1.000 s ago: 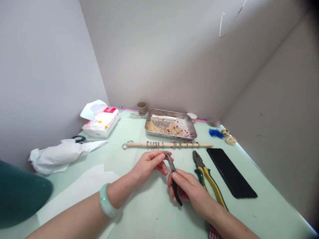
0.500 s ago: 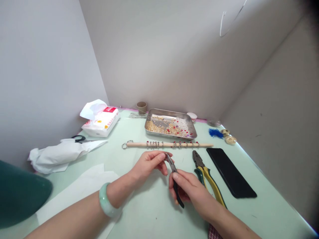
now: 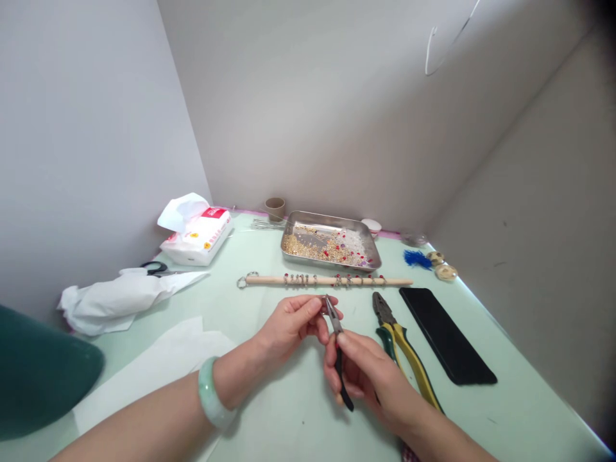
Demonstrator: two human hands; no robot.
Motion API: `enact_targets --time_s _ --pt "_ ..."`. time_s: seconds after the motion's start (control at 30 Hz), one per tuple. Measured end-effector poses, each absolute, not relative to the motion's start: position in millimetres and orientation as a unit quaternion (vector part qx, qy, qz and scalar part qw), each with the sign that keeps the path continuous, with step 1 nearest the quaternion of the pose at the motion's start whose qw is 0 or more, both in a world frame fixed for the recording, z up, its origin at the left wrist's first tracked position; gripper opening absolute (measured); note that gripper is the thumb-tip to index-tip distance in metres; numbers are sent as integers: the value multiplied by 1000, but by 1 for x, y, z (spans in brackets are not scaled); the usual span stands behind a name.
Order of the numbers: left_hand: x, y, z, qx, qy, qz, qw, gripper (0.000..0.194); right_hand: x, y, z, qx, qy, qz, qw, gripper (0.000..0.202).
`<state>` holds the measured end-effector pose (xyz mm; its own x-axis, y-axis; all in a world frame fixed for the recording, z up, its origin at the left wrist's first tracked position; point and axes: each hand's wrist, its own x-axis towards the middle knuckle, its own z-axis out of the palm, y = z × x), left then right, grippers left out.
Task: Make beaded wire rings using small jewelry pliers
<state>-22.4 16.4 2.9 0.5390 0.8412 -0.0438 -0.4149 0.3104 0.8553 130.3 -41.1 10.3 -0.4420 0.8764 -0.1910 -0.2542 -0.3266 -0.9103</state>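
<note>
My right hand [image 3: 359, 369] is closed around small needle-nose pliers [image 3: 339, 353] with black handles, their jaws tilted up toward my left fingertips. My left hand [image 3: 301, 324] pinches something tiny at the plier tips, too small to make out. A green bangle [image 3: 212, 393] circles the left wrist. Just beyond both hands lies a tapered wooden stick [image 3: 325, 281] with several rings on it, some bearing red beads. Large combination pliers [image 3: 394, 333] with yellow and green handles lie beside my right hand.
A metal tray [image 3: 332, 263] holds gold, red and clear beads. Behind it stand a small cup [image 3: 274, 208] and a white lid [image 3: 371, 226]. Tissues [image 3: 199, 237], scissors [image 3: 154, 268] and crumpled white cloth [image 3: 115, 301] lie left; a black phone-like slab [image 3: 447, 337] and blue tassel [image 3: 416, 258] right.
Both hands and the needle-nose pliers have shifted very slightly to the right, with the plier tips still at the left fingertips. The whole view has moved a little.
</note>
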Motion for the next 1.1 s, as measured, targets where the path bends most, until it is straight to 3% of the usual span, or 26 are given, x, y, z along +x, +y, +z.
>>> enact_targets --time_s 0.2,0.37,0.57,0.87,1.1 --pt "-22 18 0 422 261 408 767 34 130 -42 10 -302 -351 797 387 32" --pt "-24 21 0 489 295 416 707 36 133 -39 10 -317 -380 784 374 34" --pt "-28 20 8 599 348 429 579 32 137 -36 8 -416 -534 650 345 36" --pt "-27 20 9 562 342 458 598 27 141 -36 14 -512 -696 423 273 36" --pt "-29 23 8 610 337 474 538 23 141 -36 13 -562 -763 242 211 27"
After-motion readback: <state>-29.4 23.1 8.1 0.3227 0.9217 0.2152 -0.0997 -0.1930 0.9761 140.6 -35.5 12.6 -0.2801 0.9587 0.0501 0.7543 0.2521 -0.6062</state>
